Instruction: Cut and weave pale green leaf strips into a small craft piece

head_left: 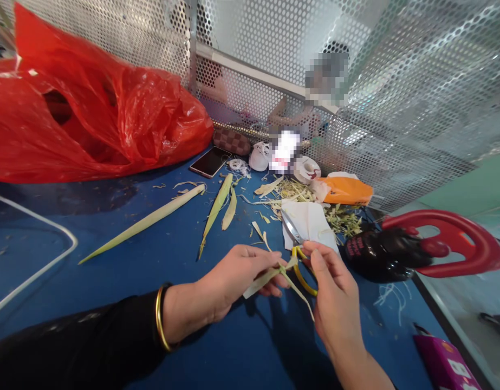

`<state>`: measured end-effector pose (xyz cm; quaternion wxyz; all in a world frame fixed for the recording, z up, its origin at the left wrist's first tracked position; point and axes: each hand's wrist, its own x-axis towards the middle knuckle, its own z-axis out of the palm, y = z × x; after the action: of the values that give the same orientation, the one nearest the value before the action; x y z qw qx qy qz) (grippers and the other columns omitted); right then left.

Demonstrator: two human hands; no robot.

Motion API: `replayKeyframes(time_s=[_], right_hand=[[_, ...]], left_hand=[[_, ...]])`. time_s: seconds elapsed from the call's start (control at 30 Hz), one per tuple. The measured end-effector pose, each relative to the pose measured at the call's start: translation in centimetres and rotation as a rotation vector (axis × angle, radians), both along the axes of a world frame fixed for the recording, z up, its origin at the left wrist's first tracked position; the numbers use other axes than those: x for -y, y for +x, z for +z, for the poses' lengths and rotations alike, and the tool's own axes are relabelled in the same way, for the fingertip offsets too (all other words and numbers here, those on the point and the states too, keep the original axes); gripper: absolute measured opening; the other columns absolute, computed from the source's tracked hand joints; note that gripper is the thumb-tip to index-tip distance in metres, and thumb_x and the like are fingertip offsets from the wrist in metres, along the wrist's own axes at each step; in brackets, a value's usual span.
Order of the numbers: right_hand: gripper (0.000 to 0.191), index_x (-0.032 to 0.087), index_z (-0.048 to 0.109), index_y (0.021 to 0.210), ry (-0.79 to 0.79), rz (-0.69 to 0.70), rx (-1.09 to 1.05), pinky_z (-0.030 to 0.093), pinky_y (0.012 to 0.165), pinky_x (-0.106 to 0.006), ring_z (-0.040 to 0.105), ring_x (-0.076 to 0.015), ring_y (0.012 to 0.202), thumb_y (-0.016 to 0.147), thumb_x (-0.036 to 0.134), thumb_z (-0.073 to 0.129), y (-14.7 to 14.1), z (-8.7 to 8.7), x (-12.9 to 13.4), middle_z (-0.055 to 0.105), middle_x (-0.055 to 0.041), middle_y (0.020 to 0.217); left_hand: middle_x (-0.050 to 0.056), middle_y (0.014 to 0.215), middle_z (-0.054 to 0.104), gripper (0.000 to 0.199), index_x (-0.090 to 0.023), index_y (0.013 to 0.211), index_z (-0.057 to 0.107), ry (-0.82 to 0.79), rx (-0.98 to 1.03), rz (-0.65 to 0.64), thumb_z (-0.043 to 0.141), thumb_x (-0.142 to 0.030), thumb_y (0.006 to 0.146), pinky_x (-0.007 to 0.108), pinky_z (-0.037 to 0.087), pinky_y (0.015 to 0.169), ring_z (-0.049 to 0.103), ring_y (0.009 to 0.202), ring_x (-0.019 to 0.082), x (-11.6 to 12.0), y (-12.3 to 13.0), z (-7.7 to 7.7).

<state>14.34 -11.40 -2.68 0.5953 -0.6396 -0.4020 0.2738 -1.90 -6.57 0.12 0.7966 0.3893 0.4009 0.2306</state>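
My left hand [245, 273], with a gold bangle at the wrist, pinches a small piece made of pale husk strips [281, 271]. My right hand [335, 290] is closed at its fingertips near the right end of that piece; what it pinches is too small to make out. Just behind the fingers lie scissors with yellow handles [295, 260], their blades resting on a white paper [315, 223]. A long green-yellow husk [146, 223] lies at the left, and a shorter husk [216, 208] lies beyond my left hand.
A red plastic bag [111, 119] fills the back left. Along the perforated screen are a phone [210, 161], thread, a tape roll [306, 169] and an orange packet [345, 190]. A black bottle [371, 254] with a red handle stands right, a purple box [445, 360] nearer.
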Motion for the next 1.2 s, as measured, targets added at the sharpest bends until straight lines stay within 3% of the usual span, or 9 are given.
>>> replayKeyframes(time_s=[0.1, 0.3, 0.47, 0.7, 0.87, 1.03, 1.2], right_hand=[[0.025, 0.02, 0.068, 0.084, -0.009, 0.015, -0.004, 0.045, 0.076, -0.028, 0.059, -0.0186, 0.084, 0.083, 0.044, 0.065, 0.0, 0.2, 0.2, 0.067, -0.0029, 0.085], [0.034, 0.019, 0.057, 0.063, -0.131, 0.268, 0.109, 0.038, 0.054, -0.025, 0.046, -0.014, 0.059, 0.086, 0.046, 0.059, -0.9, 1.1, 0.9, 0.052, 0.0023, 0.061], [0.028, 0.02, 0.058, 0.064, -0.124, 0.393, 0.33, 0.037, 0.054, -0.025, 0.045, -0.0141, 0.059, 0.085, 0.038, 0.061, -1.5, 1.6, 0.8, 0.051, 0.0019, 0.061], [0.027, 0.021, 0.053, 0.064, -0.05, 0.474, 0.312, 0.039, 0.059, -0.026, 0.047, -0.0151, 0.062, 0.089, 0.031, 0.055, -1.6, 1.5, 0.9, 0.052, 0.0007, 0.065], [0.027, 0.02, 0.055, 0.065, -0.073, 0.441, 0.265, 0.04, 0.06, -0.026, 0.048, -0.0152, 0.063, 0.089, 0.033, 0.056, -1.6, 1.2, 0.8, 0.053, 0.0005, 0.066], [0.028, 0.02, 0.06, 0.072, -0.154, 0.341, -0.047, 0.045, 0.064, -0.025, 0.053, -0.0163, 0.068, 0.089, 0.042, 0.056, -1.3, 0.4, 0.6, 0.059, 0.0, 0.069], [0.023, 0.021, 0.06, 0.071, -0.167, 0.255, -0.201, 0.045, 0.063, -0.025, 0.053, -0.0162, 0.067, 0.08, 0.04, 0.068, -1.3, 0.0, 0.5, 0.059, 0.0018, 0.067]], left_hand=[[0.006, 0.068, 0.072, 0.032, -0.011, 0.083, 0.07, -0.024, 0.058, 0.077, 0.057, -0.04, 0.086, 0.024, 0.048, 0.062, 0.061, 0.055, 0.011, -0.2, -0.1, 0.3], [0.003, 0.067, 0.07, 0.02, -0.011, 0.077, 0.069, 0.013, 0.055, 0.093, 0.069, -0.032, 0.076, 0.023, 0.047, 0.063, 0.06, 0.056, 0.009, -0.3, 0.0, -0.6], [-0.001, 0.061, 0.066, 0.01, -0.014, 0.076, 0.068, 0.083, -0.02, 0.127, 0.066, -0.023, 0.076, 0.021, 0.044, 0.059, 0.056, 0.053, 0.007, -0.4, 0.1, -0.8], [-0.004, 0.052, 0.057, 0.018, -0.015, 0.065, 0.062, 0.212, -0.068, 0.114, 0.062, -0.028, 0.078, 0.02, 0.038, 0.049, 0.049, 0.045, 0.007, -0.3, 0.3, -1.0], [-0.003, 0.054, 0.058, 0.025, -0.016, 0.062, 0.059, 0.239, -0.076, 0.104, 0.06, -0.033, 0.08, 0.02, 0.037, 0.049, 0.05, 0.047, 0.007, -0.4, 0.3, -1.4], [-0.001, 0.057, 0.062, 0.036, -0.015, 0.067, 0.061, 0.192, -0.029, 0.051, 0.053, -0.045, 0.085, 0.021, 0.039, 0.052, 0.055, 0.05, 0.008, -0.4, 0.2, -1.1], [-0.001, 0.055, 0.061, 0.026, -0.015, 0.067, 0.062, 0.143, -0.039, -0.029, 0.066, -0.039, 0.074, 0.021, 0.041, 0.053, 0.055, 0.05, 0.009, -0.1, 0.2, -1.2]])
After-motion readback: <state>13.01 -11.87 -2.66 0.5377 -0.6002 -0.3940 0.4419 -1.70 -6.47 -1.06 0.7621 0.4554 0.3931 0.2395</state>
